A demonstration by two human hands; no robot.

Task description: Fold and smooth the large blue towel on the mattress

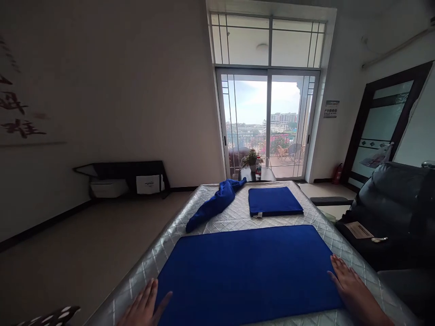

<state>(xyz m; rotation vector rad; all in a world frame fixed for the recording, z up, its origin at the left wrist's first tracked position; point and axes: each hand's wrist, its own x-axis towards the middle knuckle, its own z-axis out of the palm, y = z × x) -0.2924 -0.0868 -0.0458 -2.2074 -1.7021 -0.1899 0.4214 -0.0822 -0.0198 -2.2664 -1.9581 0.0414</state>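
A blue cloth [251,271] lies spread flat across the quilted silver-grey table cover [224,222]. My left hand [146,305] rests at its left edge, fingers stretched out and thumb apart. At the right edge, my right hand [350,283] lies with fingers extended and the thumb on the fabric. Neither hand grips anything. Beyond the spread cloth sits a neatly folded blue cloth [275,200] with a small white tag at its near edge. To the left of that, a crumpled blue cloth [217,201] lies in a loose heap.
A small dark table with a potted plant [252,157] and a bottle [258,167] stands behind the covered surface. On the right is a black leather chair [397,199] holding a card [358,229]. A black low stand [125,170] with white boxes sits by the left wall.
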